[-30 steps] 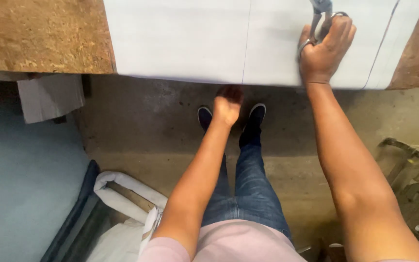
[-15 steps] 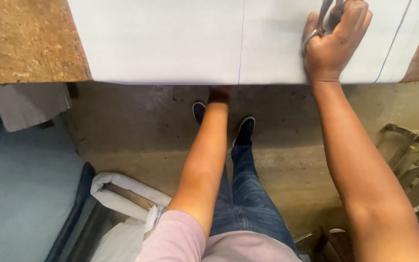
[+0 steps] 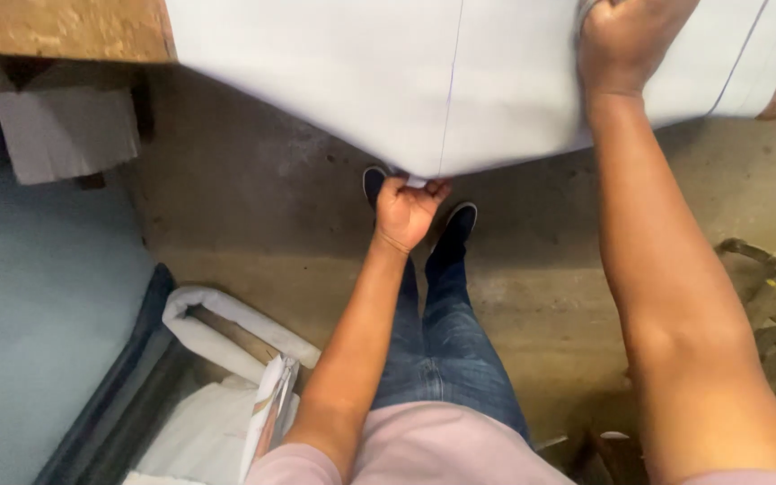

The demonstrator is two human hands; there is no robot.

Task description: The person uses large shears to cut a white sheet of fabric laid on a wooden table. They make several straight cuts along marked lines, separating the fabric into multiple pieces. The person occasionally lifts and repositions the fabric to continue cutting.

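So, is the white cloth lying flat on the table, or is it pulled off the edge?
Pulled off the edge. The left hand grips the white cloth below the table, drawing it into a downward point.

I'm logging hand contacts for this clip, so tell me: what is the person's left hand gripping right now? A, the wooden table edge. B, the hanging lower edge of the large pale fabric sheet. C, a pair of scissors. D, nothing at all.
B: the left hand is closed in a grip on the drooping lower edge of the large pale fabric sheet, pulling it down to a point below the table.
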